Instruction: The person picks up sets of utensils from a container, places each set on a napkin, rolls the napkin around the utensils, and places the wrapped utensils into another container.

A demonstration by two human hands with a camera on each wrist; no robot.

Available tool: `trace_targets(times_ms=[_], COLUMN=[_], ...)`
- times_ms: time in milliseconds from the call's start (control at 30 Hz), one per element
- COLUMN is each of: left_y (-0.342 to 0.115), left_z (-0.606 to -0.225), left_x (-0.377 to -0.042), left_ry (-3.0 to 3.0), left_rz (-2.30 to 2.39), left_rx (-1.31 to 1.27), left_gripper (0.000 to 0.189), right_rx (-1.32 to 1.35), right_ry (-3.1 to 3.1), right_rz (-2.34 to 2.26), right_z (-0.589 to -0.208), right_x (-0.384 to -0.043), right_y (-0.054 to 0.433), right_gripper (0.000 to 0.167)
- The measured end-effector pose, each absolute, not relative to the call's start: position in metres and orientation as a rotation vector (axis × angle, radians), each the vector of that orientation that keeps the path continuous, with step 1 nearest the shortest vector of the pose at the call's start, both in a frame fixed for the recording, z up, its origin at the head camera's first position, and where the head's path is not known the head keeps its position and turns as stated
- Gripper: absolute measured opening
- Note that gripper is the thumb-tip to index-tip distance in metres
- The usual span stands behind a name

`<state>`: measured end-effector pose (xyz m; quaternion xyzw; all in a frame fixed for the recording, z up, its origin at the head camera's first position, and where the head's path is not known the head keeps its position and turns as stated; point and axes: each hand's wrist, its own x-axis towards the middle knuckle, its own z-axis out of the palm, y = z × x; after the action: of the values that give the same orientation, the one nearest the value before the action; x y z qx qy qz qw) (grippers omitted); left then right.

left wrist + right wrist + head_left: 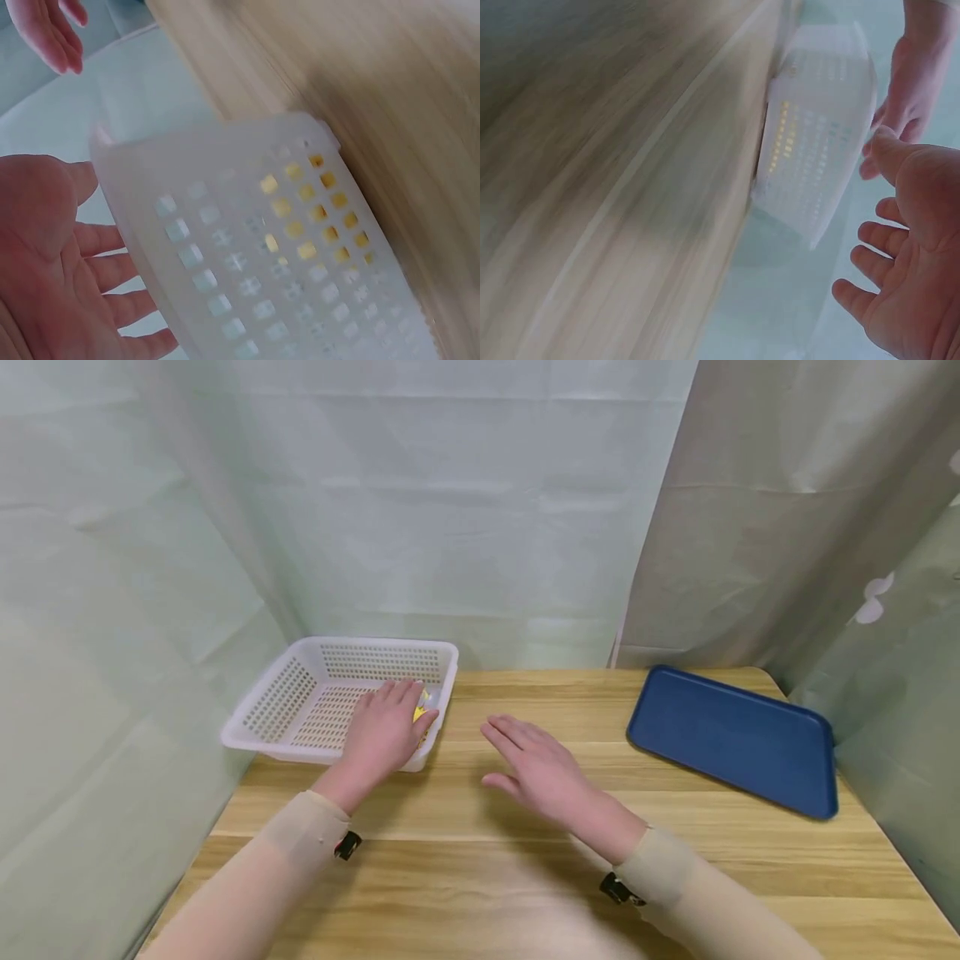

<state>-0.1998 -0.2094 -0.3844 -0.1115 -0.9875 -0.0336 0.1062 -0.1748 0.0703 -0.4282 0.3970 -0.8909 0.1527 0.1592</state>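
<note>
A white plastic basket (292, 727) with slotted walls stands at the left back of the table. My left hand (385, 727) is over its right part, fingers extended and slightly bent, holding nothing. Beneath that hand, at the basket's right end, something yellow (418, 713) peeks out, mostly hidden. In the left wrist view its yellow shows through the holes of the basket wall (225, 150), and the left fingers spread just beyond the rim. My right hand (536, 768) hovers over the table to the right of the basket, its fingers straight and nothing in it.
A dark blue rectangular tray (735, 739) lies at the right back of the wooden table (465, 893). Pale curtains (450, 510) hang behind the table and along both sides.
</note>
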Motion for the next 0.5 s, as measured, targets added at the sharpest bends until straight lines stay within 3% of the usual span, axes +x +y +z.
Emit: trace_targets(times_ms=[500], left_y=[-0.182], left_z=[-0.391], left_x=[-0.174], left_ry=[-2.82], left_rz=[-0.049], left_rx=[-0.422], left_gripper=[0.069], right_rx=[1.033], right_ry=[-2.57], right_rz=[0.336], right_z=[-0.429], right_x=[-0.167], right_y=[0.102], right_gripper=[0.077])
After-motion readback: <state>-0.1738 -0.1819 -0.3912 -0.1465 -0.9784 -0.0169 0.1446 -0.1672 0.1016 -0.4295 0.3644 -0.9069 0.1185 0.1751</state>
